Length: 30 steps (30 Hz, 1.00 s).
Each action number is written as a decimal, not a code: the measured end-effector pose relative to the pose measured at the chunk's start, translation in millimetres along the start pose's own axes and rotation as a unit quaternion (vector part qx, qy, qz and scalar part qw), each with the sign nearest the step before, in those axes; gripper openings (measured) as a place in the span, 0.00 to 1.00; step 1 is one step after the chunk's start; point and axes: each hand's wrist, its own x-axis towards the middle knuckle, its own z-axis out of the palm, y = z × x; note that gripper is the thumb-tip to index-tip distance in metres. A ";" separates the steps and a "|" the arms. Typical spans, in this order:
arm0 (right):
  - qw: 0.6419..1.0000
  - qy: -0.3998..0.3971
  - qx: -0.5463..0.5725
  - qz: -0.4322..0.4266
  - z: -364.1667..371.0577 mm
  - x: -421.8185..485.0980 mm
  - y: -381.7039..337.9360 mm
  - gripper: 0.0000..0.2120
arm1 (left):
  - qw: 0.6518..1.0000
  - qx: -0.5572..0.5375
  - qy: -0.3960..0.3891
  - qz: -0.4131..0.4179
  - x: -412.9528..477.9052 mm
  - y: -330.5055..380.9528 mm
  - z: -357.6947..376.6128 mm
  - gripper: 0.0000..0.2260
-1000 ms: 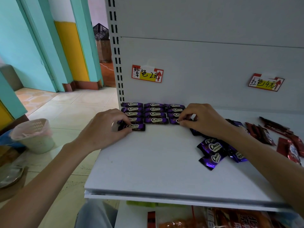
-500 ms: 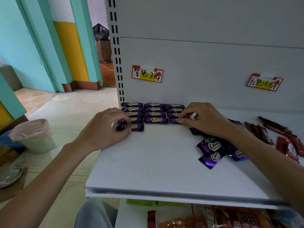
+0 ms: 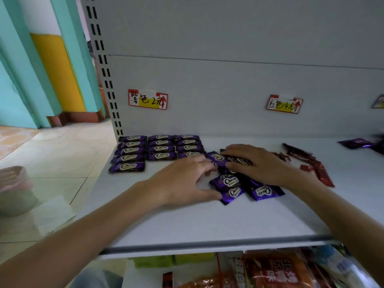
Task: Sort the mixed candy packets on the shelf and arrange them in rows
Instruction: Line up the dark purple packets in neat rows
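Note:
Purple Choco packets (image 3: 160, 148) lie in three neat rows at the shelf's back left, under a purple price tag (image 3: 148, 99). One more purple packet (image 3: 127, 167) sits in front of the left row. A loose pile of purple packets (image 3: 239, 187) lies mid-shelf. My left hand (image 3: 182, 181) reaches into that pile with fingers spread, thumb touching a packet. My right hand (image 3: 257, 163) lies flat on the pile's far side, fingers pressing on packets. Red packets (image 3: 315, 166) lie scattered to the right under a red price tag (image 3: 284, 104).
The white shelf (image 3: 187, 221) has a grey front edge and a perforated upright (image 3: 106, 75) at the left. More dark packets (image 3: 361, 143) lie at the far right. Snack bags (image 3: 276, 269) fill the lower shelf. A pale basket (image 3: 14, 190) stands on the tiled floor at left.
Both hands left the arranged rows and moved right to the loose purple pile. The packet my left hand held now lies in front of the left row. The camera shifted right.

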 end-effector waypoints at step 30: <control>0.985 0.075 0.155 -0.017 -10.3 7.1 -39.5 0.08 | 0.992 -0.030 0.103 -0.073 -40.6 -44.6 -23.3 0.21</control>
